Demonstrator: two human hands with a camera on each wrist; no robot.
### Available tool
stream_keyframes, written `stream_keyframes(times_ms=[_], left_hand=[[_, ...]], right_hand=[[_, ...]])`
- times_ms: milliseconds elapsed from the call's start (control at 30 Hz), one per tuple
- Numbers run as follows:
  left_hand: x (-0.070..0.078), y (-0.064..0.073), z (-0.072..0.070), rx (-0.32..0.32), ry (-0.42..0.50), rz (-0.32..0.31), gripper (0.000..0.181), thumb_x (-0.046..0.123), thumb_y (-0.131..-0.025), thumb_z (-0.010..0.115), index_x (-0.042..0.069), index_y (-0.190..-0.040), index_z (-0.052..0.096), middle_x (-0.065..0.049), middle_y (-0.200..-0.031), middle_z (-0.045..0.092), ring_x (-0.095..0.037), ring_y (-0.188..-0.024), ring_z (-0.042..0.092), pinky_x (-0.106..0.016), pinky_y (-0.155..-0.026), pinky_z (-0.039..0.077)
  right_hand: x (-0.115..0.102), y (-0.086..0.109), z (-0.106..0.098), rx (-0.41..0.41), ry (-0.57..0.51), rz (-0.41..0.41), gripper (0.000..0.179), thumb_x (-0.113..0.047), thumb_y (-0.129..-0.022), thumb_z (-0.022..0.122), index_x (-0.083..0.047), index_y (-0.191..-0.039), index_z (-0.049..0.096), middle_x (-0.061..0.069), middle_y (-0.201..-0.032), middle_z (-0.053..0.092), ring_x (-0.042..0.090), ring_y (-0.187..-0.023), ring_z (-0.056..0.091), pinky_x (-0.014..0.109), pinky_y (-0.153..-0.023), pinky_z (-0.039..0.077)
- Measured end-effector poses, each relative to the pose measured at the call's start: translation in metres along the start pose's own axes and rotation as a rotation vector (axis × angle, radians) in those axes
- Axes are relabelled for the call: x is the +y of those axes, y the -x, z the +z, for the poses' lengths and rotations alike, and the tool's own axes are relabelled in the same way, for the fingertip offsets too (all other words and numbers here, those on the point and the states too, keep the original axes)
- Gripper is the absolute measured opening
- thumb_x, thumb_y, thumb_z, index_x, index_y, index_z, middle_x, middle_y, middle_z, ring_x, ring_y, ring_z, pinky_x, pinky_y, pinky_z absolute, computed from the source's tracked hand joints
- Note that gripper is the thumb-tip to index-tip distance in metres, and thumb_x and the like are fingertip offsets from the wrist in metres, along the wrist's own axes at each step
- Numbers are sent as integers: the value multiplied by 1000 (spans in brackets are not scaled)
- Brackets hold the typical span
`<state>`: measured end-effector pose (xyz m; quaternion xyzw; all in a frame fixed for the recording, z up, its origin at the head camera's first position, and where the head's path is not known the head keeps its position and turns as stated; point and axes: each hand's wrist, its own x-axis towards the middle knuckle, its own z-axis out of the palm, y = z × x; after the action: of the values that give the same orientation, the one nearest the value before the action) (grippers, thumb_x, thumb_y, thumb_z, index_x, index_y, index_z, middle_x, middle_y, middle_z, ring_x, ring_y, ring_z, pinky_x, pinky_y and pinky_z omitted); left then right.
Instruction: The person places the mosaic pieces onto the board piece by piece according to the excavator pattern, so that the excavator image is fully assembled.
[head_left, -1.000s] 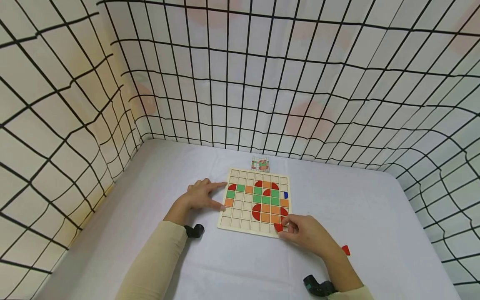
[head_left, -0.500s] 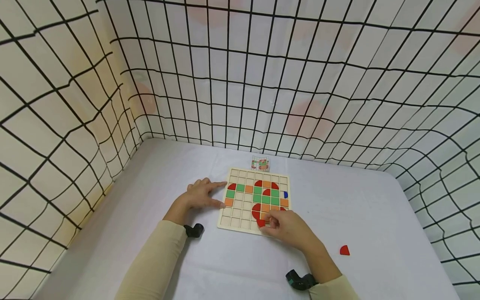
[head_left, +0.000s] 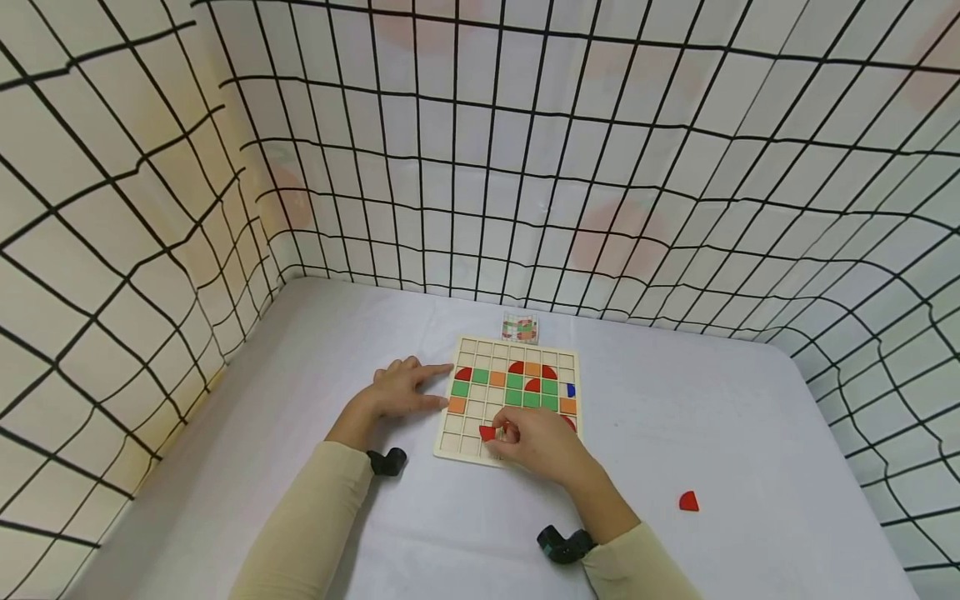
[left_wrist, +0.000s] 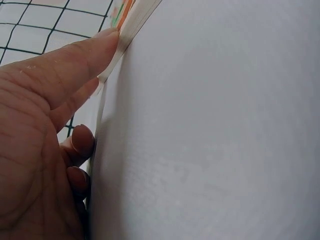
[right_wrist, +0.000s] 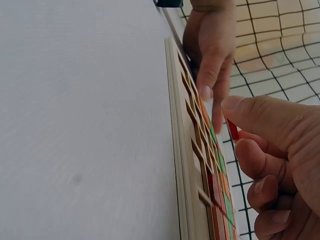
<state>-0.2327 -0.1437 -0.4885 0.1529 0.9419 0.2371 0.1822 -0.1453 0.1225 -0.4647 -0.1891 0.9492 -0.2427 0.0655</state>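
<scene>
A wooden grid board [head_left: 472, 428] lies on the white cloth, with red quarter-round, green and orange square tiles and one small blue piece set in its cells. My right hand [head_left: 543, 442] pinches a red quarter-round tile [head_left: 487, 433] between thumb and fingers, over the lower middle of the board. In the right wrist view that tile [right_wrist: 232, 129] shows edge-on, raised above the grid. My left hand [head_left: 401, 389] lies at the board's left side, thumb and forefinger stretched out to its edge. The left wrist view shows the thumb [left_wrist: 80, 62] touching that edge.
A small pattern card [head_left: 520, 327] stands just behind the board. Another red quarter-round tile [head_left: 688, 501] lies on the cloth at the right. Black wire mesh [head_left: 480, 167] fences the table at the back and both sides.
My right hand has moved left across the board with the red tile, from the lower right corner to the lower middle. My left hand stays at the left edge.
</scene>
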Motion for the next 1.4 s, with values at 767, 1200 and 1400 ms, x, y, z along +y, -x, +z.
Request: stream_keyframes(times_ms=[767, 1200, 1400], left_hand=[[3, 2, -1, 6, 8, 8, 70, 54, -89, 71, 39, -153, 47, -2, -107, 53, -19, -93, 43, -40, -84, 29], [1, 0, 1, 10, 1, 2, 71, 56, -88, 71, 39, -153, 47, -1, -106, 52, -19, -92, 43, -39, -83, 28], [2, 1, -1, 6, 1, 5, 70, 54, -89, 71, 39, -153, 47, -2, -106, 52, -20, -92, 43, -40, -83, 29]], right_hand=[[-22, -29, 20, 0, 74, 38, 21, -41, -88, 77, -22, -93, 71, -10, -62, 54, 8, -58, 49, 26, -54, 38], [-18, -28, 19, -36, 31, 68, 22, -39, -88, 77, -21, -98, 72, -10, -62, 56, 8, -57, 50, 26, -55, 38], [-26, -33, 24, 4, -13, -5, 23, -38, -89, 77, -20, -100, 71, -11, -62, 54, 6, -56, 49, 24, -53, 37]])
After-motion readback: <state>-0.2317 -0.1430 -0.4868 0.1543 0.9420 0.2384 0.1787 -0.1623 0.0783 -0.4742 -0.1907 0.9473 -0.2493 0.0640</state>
